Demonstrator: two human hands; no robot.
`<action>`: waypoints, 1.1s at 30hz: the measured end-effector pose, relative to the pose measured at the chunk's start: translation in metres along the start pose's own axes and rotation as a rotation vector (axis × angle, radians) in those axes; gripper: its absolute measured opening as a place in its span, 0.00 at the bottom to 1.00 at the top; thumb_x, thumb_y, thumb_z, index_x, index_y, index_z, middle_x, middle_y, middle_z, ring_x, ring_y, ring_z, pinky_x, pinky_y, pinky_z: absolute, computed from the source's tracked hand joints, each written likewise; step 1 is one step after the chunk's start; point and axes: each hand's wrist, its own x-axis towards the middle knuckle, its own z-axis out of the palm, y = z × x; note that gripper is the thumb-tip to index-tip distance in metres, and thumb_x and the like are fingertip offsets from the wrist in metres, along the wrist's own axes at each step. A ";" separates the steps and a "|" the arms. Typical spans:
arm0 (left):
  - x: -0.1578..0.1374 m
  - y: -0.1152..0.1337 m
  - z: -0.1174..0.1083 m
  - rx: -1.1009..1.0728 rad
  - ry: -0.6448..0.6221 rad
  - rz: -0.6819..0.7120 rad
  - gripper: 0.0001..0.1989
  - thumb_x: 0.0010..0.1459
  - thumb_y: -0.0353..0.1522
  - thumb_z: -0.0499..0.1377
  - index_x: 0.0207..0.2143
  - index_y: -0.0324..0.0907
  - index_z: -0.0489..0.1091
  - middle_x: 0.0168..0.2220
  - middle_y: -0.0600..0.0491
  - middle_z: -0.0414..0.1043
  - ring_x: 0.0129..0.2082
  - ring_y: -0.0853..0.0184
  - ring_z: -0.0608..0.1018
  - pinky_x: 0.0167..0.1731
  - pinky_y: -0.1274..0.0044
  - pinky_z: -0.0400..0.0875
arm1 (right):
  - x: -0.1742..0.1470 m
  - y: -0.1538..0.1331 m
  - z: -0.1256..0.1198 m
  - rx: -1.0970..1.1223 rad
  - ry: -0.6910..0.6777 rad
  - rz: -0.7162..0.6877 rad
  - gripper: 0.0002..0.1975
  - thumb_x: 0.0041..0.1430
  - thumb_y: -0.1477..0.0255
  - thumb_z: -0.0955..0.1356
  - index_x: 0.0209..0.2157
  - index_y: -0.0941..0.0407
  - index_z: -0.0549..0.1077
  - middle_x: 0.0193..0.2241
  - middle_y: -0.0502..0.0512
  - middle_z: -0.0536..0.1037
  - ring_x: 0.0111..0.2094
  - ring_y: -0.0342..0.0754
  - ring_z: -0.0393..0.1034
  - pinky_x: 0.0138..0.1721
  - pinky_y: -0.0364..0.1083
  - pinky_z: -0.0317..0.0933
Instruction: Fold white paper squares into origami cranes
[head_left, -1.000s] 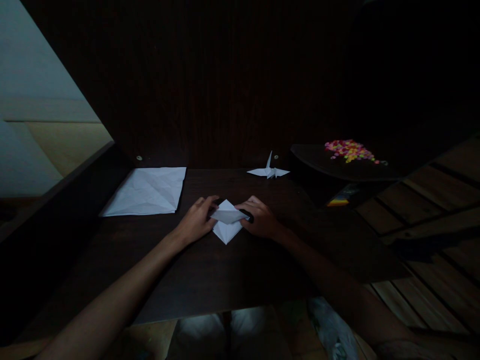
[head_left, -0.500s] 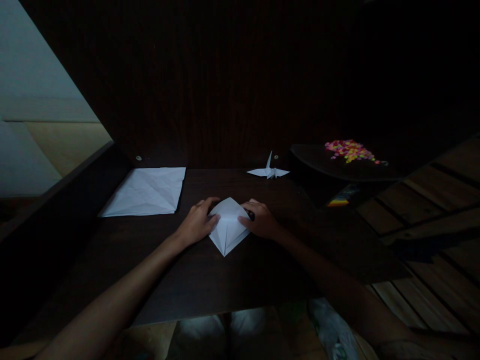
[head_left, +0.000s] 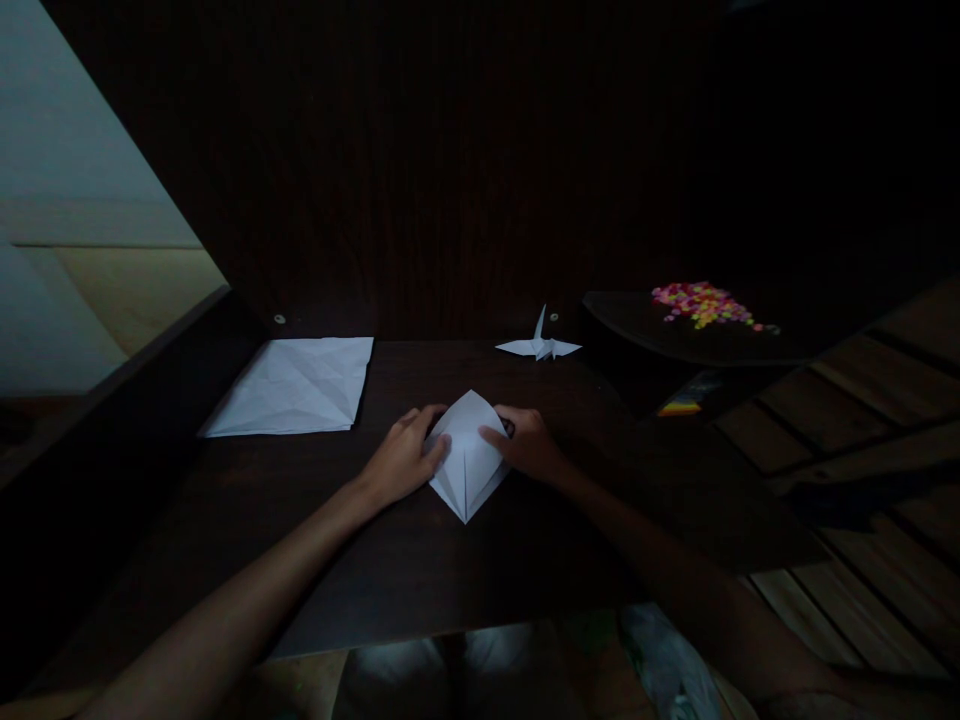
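Between my two hands is a folded sheet of white paper (head_left: 466, 440), kite-shaped, with a point toward me and a crease line down its lower middle. My left hand (head_left: 411, 452) grips its left edge, thumb on top and fingers behind. On the right edge, my right hand (head_left: 529, 443) pinches it the same way, thumb over the front. The fingertips behind the paper are hidden. A finished white paper crane (head_left: 541, 347) stands beyond my right hand, near the back panel.
Several creased white sheets (head_left: 292, 385) lie stacked at the left of the dark wooden desk (head_left: 390, 580). At the right, a curved shelf (head_left: 622, 318) bears a pile of small pink and yellow pieces (head_left: 703, 303). A raised side board (head_left: 112, 400) borders the left.
Both hands have shifted slightly right with the folded paper. The paper has turned a little, so its near point and crease sit straighter toward me.
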 end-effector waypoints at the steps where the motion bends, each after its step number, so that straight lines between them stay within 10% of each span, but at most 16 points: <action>1: -0.001 0.001 0.001 0.000 -0.010 0.010 0.21 0.60 0.36 0.52 0.54 0.38 0.62 0.47 0.44 0.71 0.47 0.57 0.74 0.50 0.66 0.67 | 0.000 0.000 -0.001 0.012 0.010 0.009 0.09 0.54 0.67 0.65 0.25 0.57 0.70 0.21 0.48 0.69 0.24 0.43 0.60 0.30 0.43 0.53; 10: -0.008 0.005 0.009 -0.106 0.026 0.062 0.33 0.62 0.41 0.51 0.64 0.38 0.42 0.63 0.40 0.53 0.61 0.56 0.62 0.59 0.63 0.58 | 0.002 0.004 -0.001 0.038 0.139 0.070 0.20 0.54 0.64 0.63 0.14 0.56 0.57 0.13 0.44 0.57 0.18 0.39 0.51 0.23 0.42 0.46; 19: -0.014 0.022 0.000 0.050 0.083 0.313 0.21 0.57 0.43 0.58 0.49 0.41 0.67 0.64 0.41 0.49 0.62 0.50 0.57 0.58 0.58 0.58 | 0.001 0.004 0.000 0.063 0.166 0.084 0.22 0.51 0.62 0.64 0.11 0.56 0.56 0.12 0.45 0.53 0.16 0.38 0.49 0.20 0.42 0.42; 24: -0.014 0.022 0.005 0.001 0.102 0.341 0.21 0.55 0.39 0.61 0.49 0.40 0.68 0.67 0.42 0.36 0.65 0.49 0.52 0.59 0.58 0.58 | 0.004 0.005 -0.003 0.065 0.178 0.133 0.20 0.50 0.65 0.64 0.10 0.56 0.56 0.11 0.45 0.53 0.16 0.39 0.51 0.20 0.42 0.42; 33: -0.009 0.013 -0.004 0.062 0.034 0.396 0.13 0.61 0.30 0.54 0.48 0.40 0.70 0.66 0.43 0.44 0.64 0.53 0.54 0.58 0.60 0.60 | 0.007 0.017 -0.001 0.243 0.147 0.219 0.24 0.58 0.62 0.61 0.12 0.58 0.70 0.10 0.51 0.70 0.15 0.44 0.65 0.23 0.42 0.58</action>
